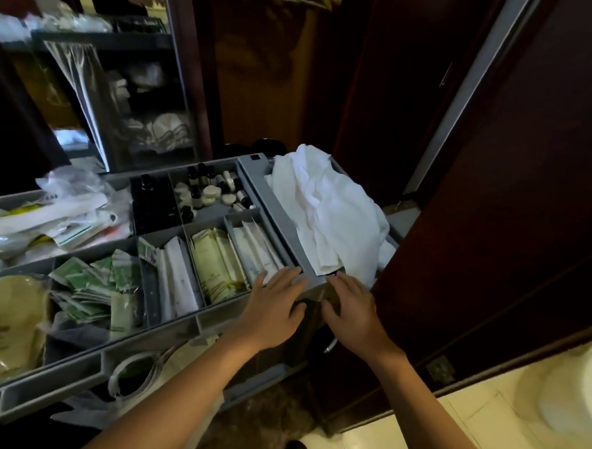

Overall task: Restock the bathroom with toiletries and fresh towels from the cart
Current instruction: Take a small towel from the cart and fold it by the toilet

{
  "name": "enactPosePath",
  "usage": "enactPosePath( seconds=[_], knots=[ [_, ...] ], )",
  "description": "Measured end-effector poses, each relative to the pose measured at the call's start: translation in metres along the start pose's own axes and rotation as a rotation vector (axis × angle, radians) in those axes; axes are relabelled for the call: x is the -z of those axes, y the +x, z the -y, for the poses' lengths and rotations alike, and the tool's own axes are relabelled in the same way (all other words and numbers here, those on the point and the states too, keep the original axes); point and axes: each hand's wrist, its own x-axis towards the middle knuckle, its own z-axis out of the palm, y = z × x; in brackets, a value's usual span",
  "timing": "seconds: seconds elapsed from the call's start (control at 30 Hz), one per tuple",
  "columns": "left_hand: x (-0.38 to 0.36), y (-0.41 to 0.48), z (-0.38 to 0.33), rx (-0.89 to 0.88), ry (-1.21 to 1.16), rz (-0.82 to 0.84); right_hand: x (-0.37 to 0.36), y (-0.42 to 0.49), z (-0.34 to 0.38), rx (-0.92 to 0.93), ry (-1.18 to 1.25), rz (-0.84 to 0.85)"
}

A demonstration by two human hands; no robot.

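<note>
Left hand fingers spread flat, gripping nothing, tips on grey plastic cart tray rim by sachet compartment. Right hand likewise open over tray corner. Crumpled white towels just beyond, lower part hidden. Sachet print unreadable; small dark bottles blurred behind.
</note>
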Motion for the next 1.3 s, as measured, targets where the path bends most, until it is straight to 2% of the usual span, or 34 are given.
enactPosePath(
  seconds=[0.37, 0.6, 0.77, 0.97, 1.2, 1.3],
  knots=[
    [-0.018, 0.049, 0.019, 0.013, 0.053, 0.052, -0.006, 0.067, -0.036, -0.091, -0.168, 0.223],
    [-0.035, 0.073, 0.013, -0.014, 0.028, 0.085, -0.006, 0.084, -0.048, -0.116, -0.188, 0.186],
    [-0.038, 0.095, 0.011, 0.014, 0.041, 0.091, -0.002, 0.089, -0.045, -0.091, -0.16, 0.071],
    [-0.043, 0.13, 0.0, 0.031, -0.066, 0.015, 0.003, 0.089, -0.046, -0.04, -0.088, 0.017],
    [-0.037, 0.158, -0.009, 0.118, 0.031, -0.032, 0.007, 0.085, -0.053, -0.025, -0.128, 0.011],
    [-0.031, 0.157, -0.008, 0.145, -0.03, -0.058, 0.011, 0.082, -0.05, -0.023, -0.114, 0.001]
  ],
)
